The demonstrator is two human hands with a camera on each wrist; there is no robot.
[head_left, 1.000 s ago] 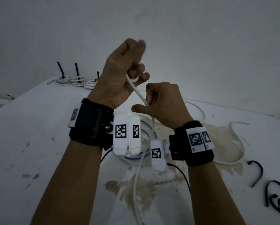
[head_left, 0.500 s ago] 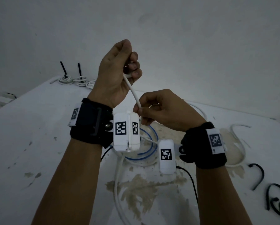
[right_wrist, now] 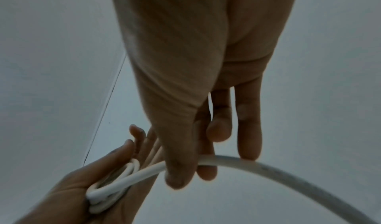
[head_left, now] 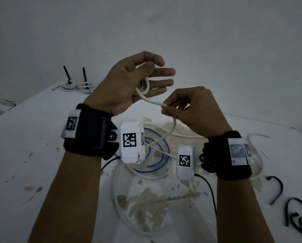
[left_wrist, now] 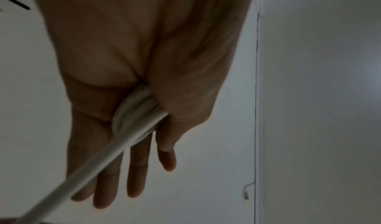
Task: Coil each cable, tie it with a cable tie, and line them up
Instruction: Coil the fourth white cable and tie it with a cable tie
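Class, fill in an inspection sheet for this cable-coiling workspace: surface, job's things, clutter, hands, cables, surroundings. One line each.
Surface: white table, stained and flaked near the middle.
Job's things: white cable with small loops lying in the left palm; two tied coils at the far left edge; loose black cable ties at right.
Clutter: nothing seen.
Hands: left hand with fingers straight, thumb pressing the loops; right hand pinches the cable's running length.
Cables: blue cable and further white cable loose on the table.
Surroundings: plain wall.
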